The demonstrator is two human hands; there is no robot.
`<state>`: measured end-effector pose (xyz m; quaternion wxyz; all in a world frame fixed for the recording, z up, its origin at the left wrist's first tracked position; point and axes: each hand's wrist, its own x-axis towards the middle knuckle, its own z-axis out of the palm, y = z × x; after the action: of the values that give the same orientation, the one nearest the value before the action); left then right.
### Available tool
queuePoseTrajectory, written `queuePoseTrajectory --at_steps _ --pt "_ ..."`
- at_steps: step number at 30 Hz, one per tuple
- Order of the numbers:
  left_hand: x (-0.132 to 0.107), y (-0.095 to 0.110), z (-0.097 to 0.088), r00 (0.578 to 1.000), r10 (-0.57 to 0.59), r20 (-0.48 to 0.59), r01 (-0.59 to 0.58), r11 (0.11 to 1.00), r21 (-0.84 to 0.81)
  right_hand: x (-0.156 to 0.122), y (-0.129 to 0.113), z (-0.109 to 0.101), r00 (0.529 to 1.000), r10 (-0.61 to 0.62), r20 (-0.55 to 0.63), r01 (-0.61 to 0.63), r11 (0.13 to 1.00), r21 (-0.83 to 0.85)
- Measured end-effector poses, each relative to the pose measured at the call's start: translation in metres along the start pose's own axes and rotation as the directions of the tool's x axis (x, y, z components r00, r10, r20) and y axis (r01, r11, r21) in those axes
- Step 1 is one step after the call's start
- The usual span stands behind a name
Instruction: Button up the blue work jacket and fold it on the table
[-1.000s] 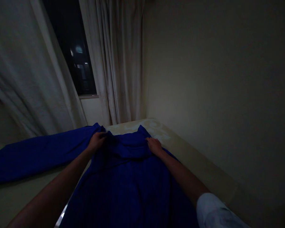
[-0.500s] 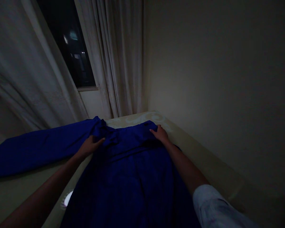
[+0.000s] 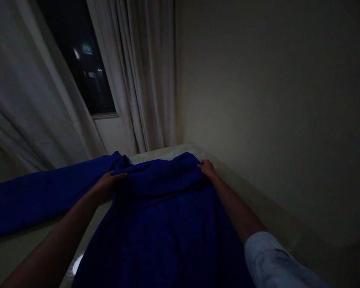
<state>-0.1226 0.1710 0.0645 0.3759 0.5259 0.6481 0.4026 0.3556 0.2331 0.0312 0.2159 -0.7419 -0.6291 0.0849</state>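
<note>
One soft, creased blue garment lies spread on the pale bed. The left hand rests flat, fingers apart, at one shoulder; the right hand pinches the other. Two ribbed curtains hang behind.

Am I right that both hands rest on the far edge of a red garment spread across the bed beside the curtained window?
Not quite: the garment is blue, not red, as the head view shows. The rest holds: the left hand and the right hand rest on its far edge, and it lies spread on the bed beside the curtained window.
</note>
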Motion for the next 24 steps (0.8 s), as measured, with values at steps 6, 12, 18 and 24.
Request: queuePoseTrajectory --at_steps 6,12,18,24 --pt "0.003 -0.006 -0.001 0.98 -0.095 -0.177 0.135 0.964 0.23 -0.013 -0.029 0.024 0.979 -0.189 -0.07 0.189 0.982 -0.016" --pt "-0.017 -0.006 0.025 0.967 0.168 -0.192 -0.042 0.846 0.532 -0.034 -0.049 0.044 0.939 -0.307 0.153 0.327 0.936 -0.132" --pt "-0.03 -0.034 0.041 0.856 0.468 0.219 -0.443 0.446 0.778 -0.065 -0.04 0.034 0.842 -0.503 0.196 0.527 0.844 -0.097" --pt "-0.043 -0.039 0.049 0.937 0.271 0.219 -0.327 0.466 0.822 -0.084 -0.049 0.023 0.847 -0.414 0.334 0.473 0.874 -0.115"
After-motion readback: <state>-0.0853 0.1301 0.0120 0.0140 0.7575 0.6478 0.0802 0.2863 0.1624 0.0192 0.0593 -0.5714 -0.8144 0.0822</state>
